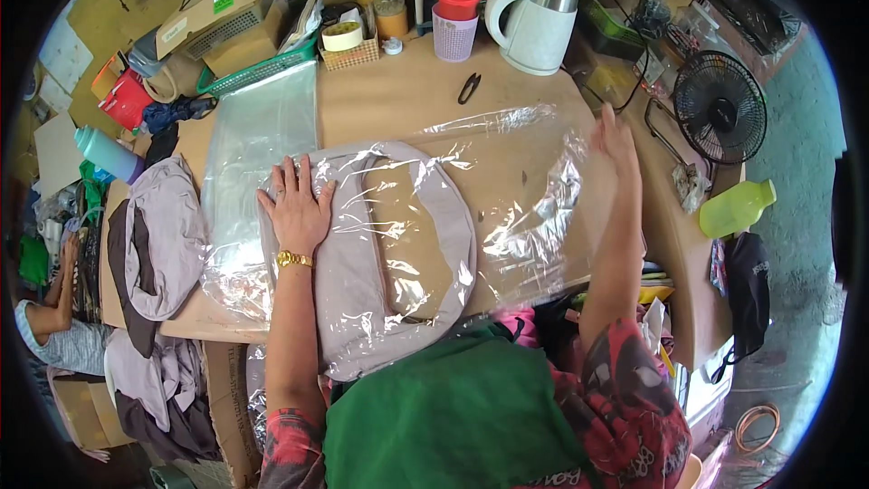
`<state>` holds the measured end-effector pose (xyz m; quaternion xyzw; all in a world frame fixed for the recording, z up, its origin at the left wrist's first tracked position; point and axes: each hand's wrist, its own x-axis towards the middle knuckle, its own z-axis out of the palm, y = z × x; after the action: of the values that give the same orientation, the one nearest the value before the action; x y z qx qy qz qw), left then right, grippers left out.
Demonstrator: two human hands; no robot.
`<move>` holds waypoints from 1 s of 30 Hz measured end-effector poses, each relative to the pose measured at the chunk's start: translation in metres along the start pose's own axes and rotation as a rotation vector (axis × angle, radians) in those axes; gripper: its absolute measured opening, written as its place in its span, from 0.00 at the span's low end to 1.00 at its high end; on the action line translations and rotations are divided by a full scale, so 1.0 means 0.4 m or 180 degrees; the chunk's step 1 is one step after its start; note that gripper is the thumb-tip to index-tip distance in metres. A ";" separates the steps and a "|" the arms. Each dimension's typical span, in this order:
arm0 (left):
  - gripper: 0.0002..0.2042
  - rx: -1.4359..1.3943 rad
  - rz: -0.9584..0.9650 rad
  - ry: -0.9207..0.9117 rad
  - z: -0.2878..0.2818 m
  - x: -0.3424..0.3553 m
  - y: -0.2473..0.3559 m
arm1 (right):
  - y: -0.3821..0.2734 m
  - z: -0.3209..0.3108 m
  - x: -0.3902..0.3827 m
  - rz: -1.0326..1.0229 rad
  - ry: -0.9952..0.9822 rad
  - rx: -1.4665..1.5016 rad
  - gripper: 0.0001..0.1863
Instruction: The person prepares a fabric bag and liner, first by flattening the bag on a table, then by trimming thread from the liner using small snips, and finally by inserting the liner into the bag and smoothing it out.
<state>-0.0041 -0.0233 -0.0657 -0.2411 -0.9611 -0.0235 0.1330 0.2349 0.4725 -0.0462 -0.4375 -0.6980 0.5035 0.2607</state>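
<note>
My left hand [296,199] lies flat with spread fingers on a clear plastic bag [516,226] that has a pale mauve-grey fabric item [335,299] inside, with a long looped strap. My right hand [614,145] is at the bag's right end, its slightly blurred fingers closed on the plastic. Under the bag's left part lies a stack of clear plastic sheets [253,109]. Farther left rests a pile of mauve and dark brown fabric pieces [167,235]. A small black snipping tool [469,88] lies above the bag.
A white kettle [534,32], lidded cups [455,32] and green basket [253,80] line the table's back [380,95]. A black fan [720,109] and yellow-green bottle [738,208] are right. A cyan bottle [104,149] is left; beyond, another person's arm [56,303] shows.
</note>
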 end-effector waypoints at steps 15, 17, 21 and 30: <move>0.15 -0.3274 0.0580 0.3167 -0.517 -0.155 -0.043 | 0.130 -0.033 -0.375 -0.1399 -0.0002 -0.3510 0.22; 0.16 -0.3412 0.1704 0.3670 -0.683 -0.312 -0.044 | 0.005 0.109 -0.466 -0.1282 0.0373 -0.3381 0.24; 0.17 -0.3452 0.3544 0.3089 -0.747 -0.407 -0.011 | 0.049 0.159 -0.469 -0.2024 0.0289 -0.3206 0.23; 0.20 -0.3593 0.3570 0.2876 -0.706 -0.443 -0.056 | -0.077 0.146 -0.345 -0.0459 -0.1311 -0.1469 0.14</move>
<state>0.2047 -0.1551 0.1593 -0.6697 -0.4054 -0.5139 0.3508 0.2438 0.3209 -0.0279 -0.3233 -0.8611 0.3901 0.0428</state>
